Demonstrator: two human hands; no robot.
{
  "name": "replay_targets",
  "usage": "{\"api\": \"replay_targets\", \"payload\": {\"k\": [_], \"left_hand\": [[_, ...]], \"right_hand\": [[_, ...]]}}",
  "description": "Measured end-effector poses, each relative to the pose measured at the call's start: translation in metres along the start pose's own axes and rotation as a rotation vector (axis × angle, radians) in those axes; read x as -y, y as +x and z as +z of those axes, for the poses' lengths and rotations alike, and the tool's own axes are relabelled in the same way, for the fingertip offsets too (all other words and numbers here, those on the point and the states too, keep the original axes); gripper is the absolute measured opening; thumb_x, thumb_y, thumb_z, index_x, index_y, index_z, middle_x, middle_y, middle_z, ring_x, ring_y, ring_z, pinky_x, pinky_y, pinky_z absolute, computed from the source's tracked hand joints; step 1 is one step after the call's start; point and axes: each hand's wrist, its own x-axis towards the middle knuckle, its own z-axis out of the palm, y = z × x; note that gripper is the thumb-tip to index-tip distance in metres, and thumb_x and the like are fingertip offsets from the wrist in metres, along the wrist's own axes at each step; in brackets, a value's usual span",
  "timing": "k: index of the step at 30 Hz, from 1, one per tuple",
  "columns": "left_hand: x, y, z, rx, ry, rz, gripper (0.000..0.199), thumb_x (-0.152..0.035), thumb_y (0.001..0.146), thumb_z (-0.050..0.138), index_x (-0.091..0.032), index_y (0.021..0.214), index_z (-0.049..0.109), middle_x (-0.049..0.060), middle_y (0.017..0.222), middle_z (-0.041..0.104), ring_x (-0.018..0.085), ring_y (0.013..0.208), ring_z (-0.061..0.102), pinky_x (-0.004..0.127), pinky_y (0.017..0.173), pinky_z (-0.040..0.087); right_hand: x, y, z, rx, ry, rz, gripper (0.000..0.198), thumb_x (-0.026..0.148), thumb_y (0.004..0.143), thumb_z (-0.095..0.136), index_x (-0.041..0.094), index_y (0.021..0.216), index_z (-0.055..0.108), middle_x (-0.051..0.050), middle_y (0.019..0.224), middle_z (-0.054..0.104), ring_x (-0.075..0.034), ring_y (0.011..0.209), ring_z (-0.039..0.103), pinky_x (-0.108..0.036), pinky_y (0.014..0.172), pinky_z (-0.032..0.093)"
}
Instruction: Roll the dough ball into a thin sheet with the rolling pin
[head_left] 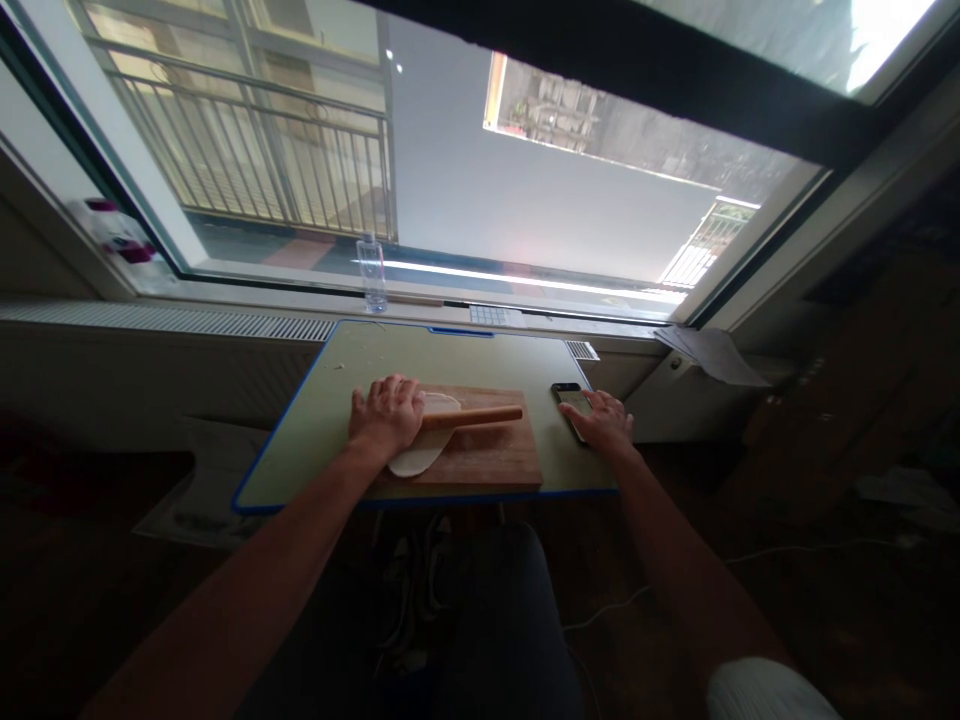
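My left hand (388, 415) lies over the left end of a wooden rolling pin (487, 415), its fingers closed round it. A flat, pale sheet of dough (420, 458) is partly beneath the pin and my hand, on a wooden board (499, 465). To the right of the board, a dark smartphone (568, 394) with a lit screen lies on the table. My right hand (606, 422) is on the phone, with the thumb across its screen and the fingers along its right edge.
The small pale table (307, 435) has a blue rim and stands against a radiator (187, 320) and a window. A clear plastic bottle (371, 275) stands on the sill, and another bottle (124, 235) is at the left. Papers (709, 355) lie at the right.
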Motion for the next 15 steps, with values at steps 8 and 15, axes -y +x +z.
{"api": "replay_targets", "payload": {"k": [8, 15], "left_hand": [[0.003, 0.014, -0.003, 0.084, -0.010, -0.007, 0.051, -0.046, 0.109, 0.030, -0.029, 0.140, 0.066, 0.011, 0.156, 0.060, 0.034, 0.139, 0.053, 0.063, 0.119, 0.035], [0.003, 0.019, -0.006, 0.113, -0.017, -0.009, 0.049, -0.046, 0.109, 0.031, -0.033, 0.140, 0.066, 0.009, 0.157, 0.059, 0.033, 0.140, 0.052, 0.059, 0.118, 0.035]], "right_hand": [[0.005, 0.015, 0.003, 0.024, 0.008, 0.011, 0.076, 0.078, 0.098, 0.051, 0.031, 0.158, 0.055, -0.010, 0.171, 0.041, -0.036, 0.157, 0.033, -0.067, 0.127, 0.024], [0.006, 0.016, 0.002, -0.001, 0.005, -0.012, 0.072, 0.076, 0.098, 0.053, 0.032, 0.155, 0.058, -0.009, 0.170, 0.043, -0.035, 0.156, 0.034, -0.065, 0.126, 0.025]]}}
